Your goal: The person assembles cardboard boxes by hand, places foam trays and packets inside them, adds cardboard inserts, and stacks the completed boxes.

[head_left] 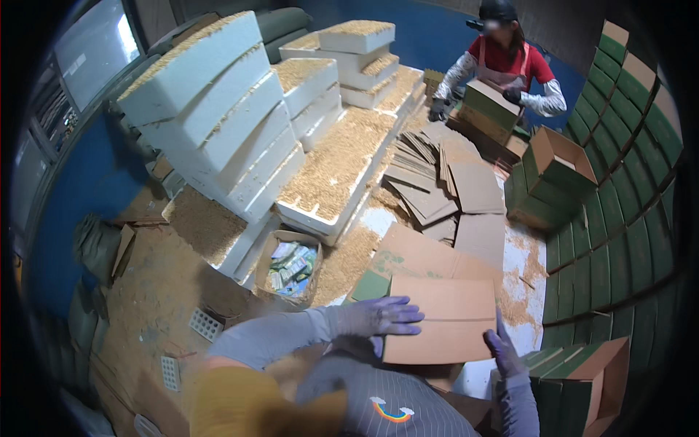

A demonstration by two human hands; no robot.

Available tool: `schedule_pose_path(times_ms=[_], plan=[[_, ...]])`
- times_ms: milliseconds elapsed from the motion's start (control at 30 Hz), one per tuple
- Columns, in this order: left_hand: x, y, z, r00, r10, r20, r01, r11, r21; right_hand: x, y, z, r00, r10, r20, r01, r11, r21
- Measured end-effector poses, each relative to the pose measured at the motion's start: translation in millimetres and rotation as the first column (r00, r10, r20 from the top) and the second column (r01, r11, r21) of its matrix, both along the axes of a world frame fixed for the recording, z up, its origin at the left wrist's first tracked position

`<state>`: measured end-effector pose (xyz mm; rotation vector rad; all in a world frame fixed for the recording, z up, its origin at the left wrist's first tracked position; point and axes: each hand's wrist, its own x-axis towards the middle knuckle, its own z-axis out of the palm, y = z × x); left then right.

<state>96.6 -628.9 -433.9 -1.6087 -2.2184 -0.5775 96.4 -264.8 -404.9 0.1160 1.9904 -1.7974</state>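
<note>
In front of my body is a brown cardboard box, with a seam running across its upper face. My left hand, in a purple glove, lays its fingers over the box's left part, the thumb down at its left edge. At the right edge, my purple-gloved right hand grips the box with the thumb on the near side. Behind it lies a larger sheet of cardboard with green print. Flattened cardboard pieces are spread farther back. What is under the box is mostly hidden.
White foam trays filled with tan grains are stacked at left. A carton of small packets stands nearby. Green boxes form a wall at right; an open box stands before it. A co-worker handles another box at the back.
</note>
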Motion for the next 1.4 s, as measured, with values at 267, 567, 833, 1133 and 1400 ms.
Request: schedule_pose_path(times_ms=[267,567,833,1133,1400], plan=[[-12,48,-98,-0.023,0.459,0.888,-0.794,0.531,-0.295,-62,43,-90,0.924,-0.118,-0.363,0.164,0.981,0.099],[38,-284,261,0.573,0.689,0.444,-0.639,0.037,0.768,-59,41,-109,0.925,-0.204,-0.321,0.228,0.973,0.039],[9,-421,355,-0.075,0.978,0.197,-0.992,-0.093,0.081,-69,13,-93,0.935,-0.087,-0.343,0.13,0.986,0.103],[75,-335,353,0.296,0.077,0.952,-0.922,-0.236,0.306,-62,14,-90,0.938,-0.064,-0.341,0.097,0.992,0.082],[81,-289,335,0.469,0.255,0.846,-0.866,-0.052,0.497,-56,16,-80,0.932,-0.015,-0.361,0.076,0.985,0.155]])
